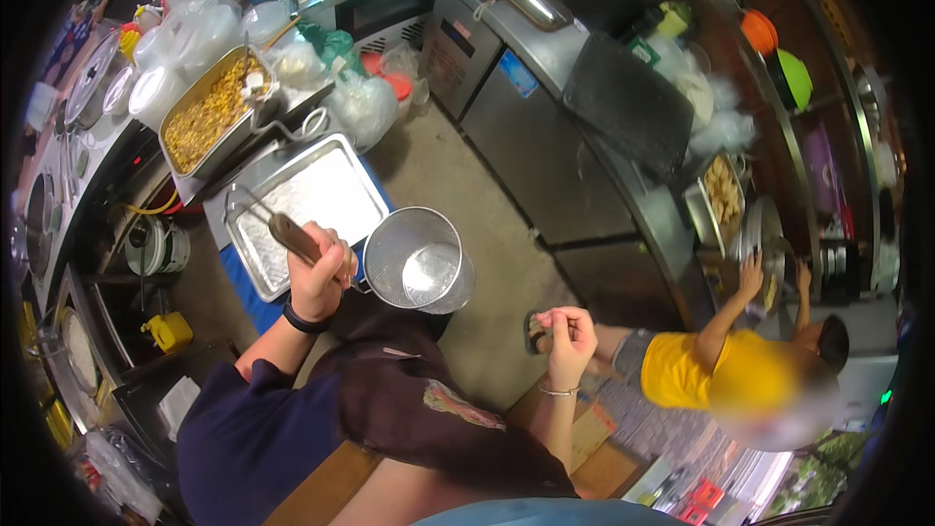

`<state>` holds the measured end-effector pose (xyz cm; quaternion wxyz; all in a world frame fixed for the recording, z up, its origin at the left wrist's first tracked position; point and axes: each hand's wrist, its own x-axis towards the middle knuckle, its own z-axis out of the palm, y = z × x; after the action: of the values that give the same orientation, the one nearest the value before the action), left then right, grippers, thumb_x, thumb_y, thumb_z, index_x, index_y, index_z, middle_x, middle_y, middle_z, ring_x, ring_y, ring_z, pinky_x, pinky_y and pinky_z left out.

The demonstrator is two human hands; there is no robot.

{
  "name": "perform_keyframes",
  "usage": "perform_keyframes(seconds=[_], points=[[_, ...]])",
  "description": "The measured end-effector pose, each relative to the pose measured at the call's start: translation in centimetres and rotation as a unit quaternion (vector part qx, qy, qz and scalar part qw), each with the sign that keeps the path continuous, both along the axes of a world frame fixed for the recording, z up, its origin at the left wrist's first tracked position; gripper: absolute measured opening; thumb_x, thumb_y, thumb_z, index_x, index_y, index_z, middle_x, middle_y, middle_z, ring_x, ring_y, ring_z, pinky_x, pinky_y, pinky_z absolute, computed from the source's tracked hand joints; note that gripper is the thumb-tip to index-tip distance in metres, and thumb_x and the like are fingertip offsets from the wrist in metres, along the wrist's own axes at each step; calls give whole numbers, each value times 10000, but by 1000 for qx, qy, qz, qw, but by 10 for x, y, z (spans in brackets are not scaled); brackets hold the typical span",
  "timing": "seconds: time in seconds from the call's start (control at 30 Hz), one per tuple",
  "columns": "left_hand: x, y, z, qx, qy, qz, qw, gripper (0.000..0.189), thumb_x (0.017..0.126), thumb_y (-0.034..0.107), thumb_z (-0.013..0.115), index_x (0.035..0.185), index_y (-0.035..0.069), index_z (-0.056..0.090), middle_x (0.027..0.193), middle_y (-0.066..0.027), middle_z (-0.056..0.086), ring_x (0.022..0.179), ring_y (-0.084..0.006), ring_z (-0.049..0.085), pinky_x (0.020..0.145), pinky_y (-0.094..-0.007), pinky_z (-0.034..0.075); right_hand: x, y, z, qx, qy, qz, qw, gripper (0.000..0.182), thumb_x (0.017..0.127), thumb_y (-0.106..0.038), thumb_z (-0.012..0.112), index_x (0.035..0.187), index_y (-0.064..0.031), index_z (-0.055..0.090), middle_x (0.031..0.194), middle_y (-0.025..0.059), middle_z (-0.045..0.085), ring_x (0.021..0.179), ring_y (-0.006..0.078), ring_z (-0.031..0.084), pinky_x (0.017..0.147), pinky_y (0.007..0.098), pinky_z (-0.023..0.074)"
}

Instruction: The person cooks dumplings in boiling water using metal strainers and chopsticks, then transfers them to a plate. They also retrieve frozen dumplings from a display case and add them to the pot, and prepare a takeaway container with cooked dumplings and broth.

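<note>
My left hand (pixel 318 274), with a black band on its wrist, is closed around the brown handle of a deep wire-mesh strainer basket (pixel 414 257). The basket hangs over the floor, beside a shallow metal tray (pixel 307 197) with a bright, pale inside on a blue-sided stand. A handle end with metal prongs juts out above the same hand. To the right, my right hand (pixel 572 340), a bracelet on its wrist, is held up with curled fingers, touching the thumb. Nothing is visible in it. A deep metal pan of yellow corn-like food (pixel 208 120) stands beyond the tray.
Steel refrigerated counters (pixel 548 153) run along the right, with a black rectangular board (pixel 628 98) on top. A person in a yellow shirt (pixel 679 369) works at the far right. At the left are a white bucket (pixel 175 248) and a yellow jug (pixel 168 332).
</note>
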<state>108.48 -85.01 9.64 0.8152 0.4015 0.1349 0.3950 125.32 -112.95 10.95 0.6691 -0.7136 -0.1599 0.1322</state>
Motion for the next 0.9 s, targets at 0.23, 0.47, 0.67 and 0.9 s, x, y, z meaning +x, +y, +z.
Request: perform_keyframes(seconds=[0.23,0.47,0.67,0.9], points=[[146,22,6,29,114,46,992,197,781,47,629,701,72,450,636,-14,507,505,-79,470,472,-216,375,189,53,53,-227,-305,110,918,72,787,10,586,848,-5,621,890,116,627,838,224,603,762,305,474],[245,93,25,168,304,176,921,218,754,55,671,677,47,467,640,6,428,588,-77,398,533,-242,325,357,180,19,-200,-301,217,907,73,822,-14,548,843,-5,618,896,123,621,864,256,595,789,327,465],[270,119,5,96,340,414,839,212,731,-17,638,660,51,450,655,-30,481,585,-111,454,564,-243,384,415,474,8,-106,-543,470,688,275,775,-112,604,1047,-88,571,1159,86,531,1187,286,428,924,395,364],[275,187,7,89,326,522,783,219,730,-73,594,695,57,422,710,-69,492,676,-174,473,660,-291,409,311,838,-32,7,-765,426,484,354,789,-136,509,1136,-91,556,1305,80,442,1281,212,327,980,465,322]])
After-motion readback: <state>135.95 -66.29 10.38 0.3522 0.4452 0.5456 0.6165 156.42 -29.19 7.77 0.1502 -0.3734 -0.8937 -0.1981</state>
